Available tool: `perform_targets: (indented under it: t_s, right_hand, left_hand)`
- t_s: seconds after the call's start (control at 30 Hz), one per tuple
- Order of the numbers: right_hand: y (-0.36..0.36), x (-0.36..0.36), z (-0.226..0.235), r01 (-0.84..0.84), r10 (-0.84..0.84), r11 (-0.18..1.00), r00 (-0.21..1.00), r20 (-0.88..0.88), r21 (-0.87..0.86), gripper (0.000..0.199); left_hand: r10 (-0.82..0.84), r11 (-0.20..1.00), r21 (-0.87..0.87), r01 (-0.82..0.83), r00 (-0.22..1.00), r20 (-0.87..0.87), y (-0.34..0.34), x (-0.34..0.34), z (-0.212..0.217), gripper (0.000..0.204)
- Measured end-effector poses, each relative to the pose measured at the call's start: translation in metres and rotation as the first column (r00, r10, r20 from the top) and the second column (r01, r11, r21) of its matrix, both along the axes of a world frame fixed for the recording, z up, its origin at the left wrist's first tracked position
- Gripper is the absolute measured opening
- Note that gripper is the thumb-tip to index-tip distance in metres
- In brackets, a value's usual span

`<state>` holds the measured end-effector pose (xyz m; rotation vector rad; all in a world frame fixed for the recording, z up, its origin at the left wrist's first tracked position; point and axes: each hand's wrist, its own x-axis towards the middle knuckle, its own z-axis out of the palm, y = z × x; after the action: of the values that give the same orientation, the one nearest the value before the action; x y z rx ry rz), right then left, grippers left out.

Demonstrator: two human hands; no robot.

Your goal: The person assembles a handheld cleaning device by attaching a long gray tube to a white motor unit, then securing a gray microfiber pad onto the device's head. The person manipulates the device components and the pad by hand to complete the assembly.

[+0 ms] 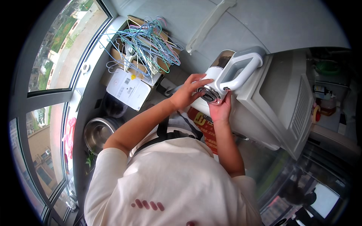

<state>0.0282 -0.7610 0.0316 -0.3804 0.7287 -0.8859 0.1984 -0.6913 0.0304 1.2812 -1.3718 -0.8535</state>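
Observation:
A white and grey handheld vacuum cleaner [243,77] with a loop handle and a see-through brownish dust cup is tilted in front of me. Its round, ringed metallic end faces back toward me. My left hand [185,93] grips that end from the left, fingers curled over the top of the body. From below, my right hand [221,110] holds the same end, with a fingertip up near the base of the handle. Part of the right hand's grip is hidden behind the body.
A cardboard box heaped with coloured wire hangers [147,45] stands at the far left, beside a white package [129,89]. Windows [64,49] line the left side, with a metal basin [100,133] below. A large white plastic appliance [271,101] fills the right. A red printed bag [206,132] lies beneath my arms.

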Motion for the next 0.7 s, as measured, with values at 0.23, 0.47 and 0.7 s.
perform_targets:
  t_s: [0.23, 0.47, 0.7]
  right_hand:
    - [0.008, -0.008, 0.002, 0.097, -0.09, 0.993, 0.991, -0.103, 0.067, 0.053]
    - [0.043, -0.023, 0.037, 0.138, -0.282, 0.93, 0.863, -0.42, -0.341, 0.045]
    - [0.035, 0.003, 0.078, -0.153, -0.423, 0.563, 0.791, -0.443, -0.812, 0.056]
  left_hand:
    - [-0.049, 0.992, 0.107, 0.07, 0.982, -0.184, -0.008, 0.007, 0.004, 0.068]
    - [0.214, 0.949, 0.289, -0.126, 0.93, -0.298, 0.036, 0.075, -0.052, 0.069]
    - [0.451, 0.736, 0.625, -0.26, 0.877, -0.166, 0.128, 0.118, -0.125, 0.052]
